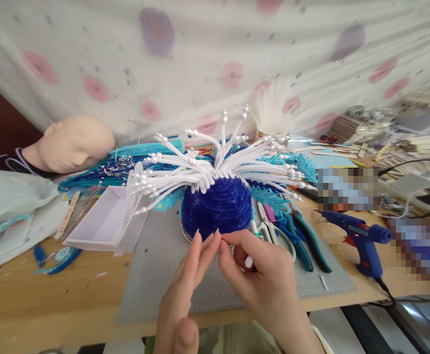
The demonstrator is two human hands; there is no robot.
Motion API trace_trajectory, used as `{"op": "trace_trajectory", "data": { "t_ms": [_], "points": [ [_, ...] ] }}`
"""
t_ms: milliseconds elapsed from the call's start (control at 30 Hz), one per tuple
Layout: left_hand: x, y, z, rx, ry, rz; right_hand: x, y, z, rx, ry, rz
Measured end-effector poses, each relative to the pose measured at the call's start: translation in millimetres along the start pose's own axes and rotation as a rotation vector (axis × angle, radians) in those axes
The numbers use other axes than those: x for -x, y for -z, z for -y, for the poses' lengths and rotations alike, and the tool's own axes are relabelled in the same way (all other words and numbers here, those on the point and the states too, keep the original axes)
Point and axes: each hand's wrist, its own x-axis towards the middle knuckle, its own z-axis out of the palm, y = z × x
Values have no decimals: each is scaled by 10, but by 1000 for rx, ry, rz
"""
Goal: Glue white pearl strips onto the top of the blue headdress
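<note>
A dark blue dome-shaped headpiece point(217, 206) stands on a grey cutting mat point(156, 275), with white bead-tipped strips point(200, 172) fanning out from its top. My left hand point(185, 290) and my right hand point(259, 280) meet at the front lower edge of the dome. Their fingertips pinch something small there, too tiny to identify. My right hand also holds a thin white stick point(249, 261) against its palm.
A shallow white box point(100, 223) lies left of the mat. Scissors and pliers point(292, 238) lie to the right, then a blue glue gun point(362, 241) with its cord. A mannequin head point(71, 142) rests at back left. Craft supplies clutter the back right.
</note>
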Motion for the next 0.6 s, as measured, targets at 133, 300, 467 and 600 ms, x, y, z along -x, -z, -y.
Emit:
{"op": "trace_trajectory", "data": {
  "t_ms": [133,300,467,600],
  "points": [
    [-29,26,20,61,17,83,-13,-2,-1,53,49,-6],
    [-34,3,26,275,94,33,-21,32,-14,31,52,-18],
    [-87,38,-10,600,217,-23,-41,113,-55,-19,1,-24],
    [-97,59,-21,636,226,-24,-46,143,-55,-117,-51,105]
  ]
}}
